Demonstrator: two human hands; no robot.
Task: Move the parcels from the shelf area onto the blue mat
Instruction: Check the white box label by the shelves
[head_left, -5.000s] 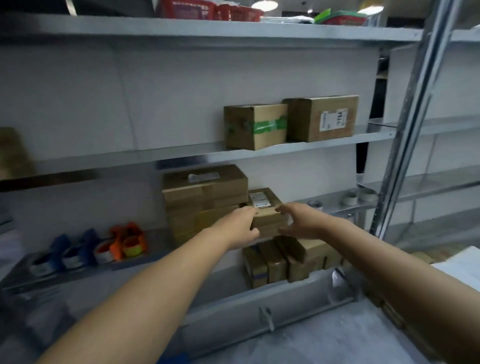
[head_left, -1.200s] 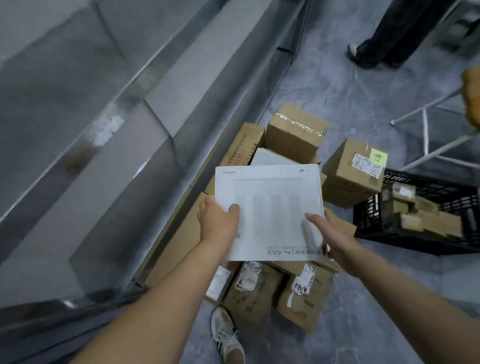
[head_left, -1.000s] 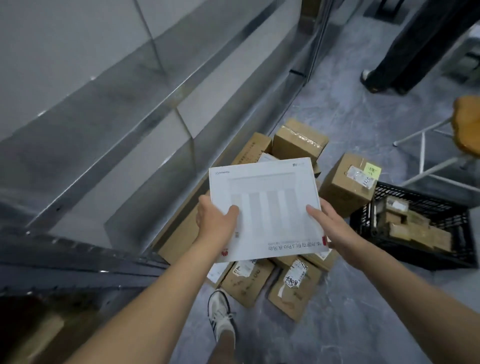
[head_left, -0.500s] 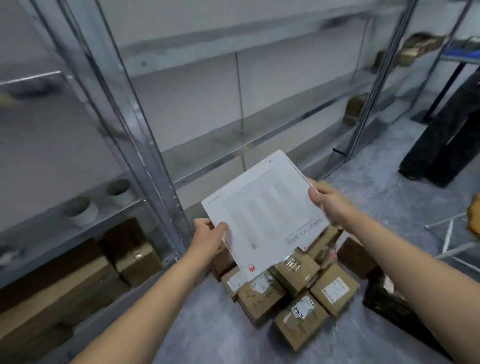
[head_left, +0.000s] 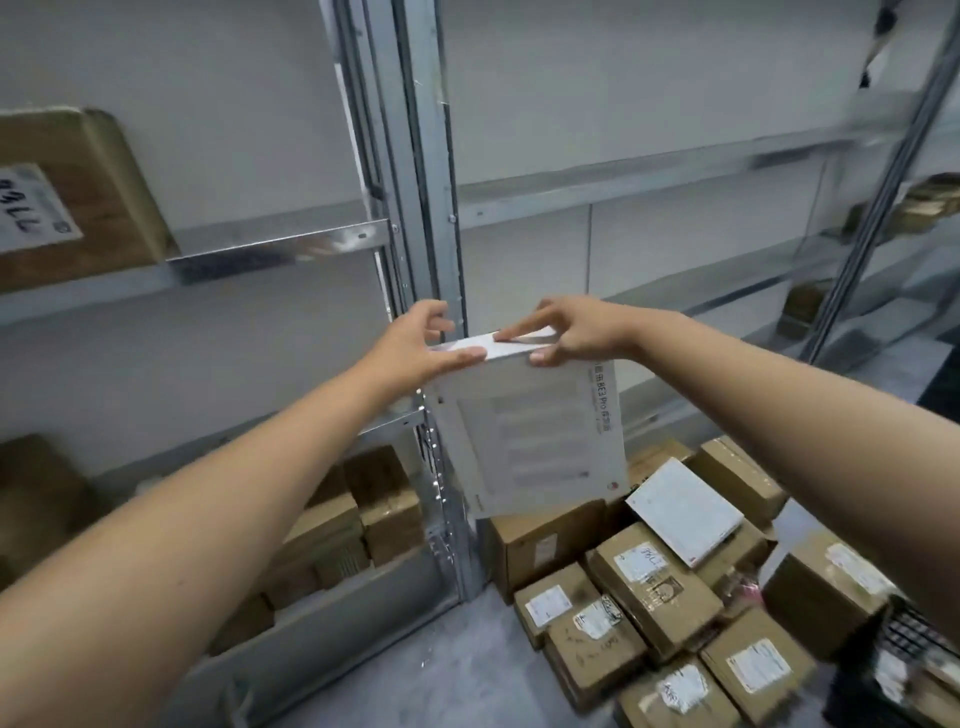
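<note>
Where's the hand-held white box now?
Head view, centre: the white box hangs by its top edge from the left hand and right hand, before the shelf post, above floor parcels.

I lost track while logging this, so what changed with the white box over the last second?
The white box rose and turned from face-up to hanging upright before the shelf post. The left grip and right grip shifted from its sides to its top edge. Both still hold it; the cardboard parcels stay on the floor.
</note>
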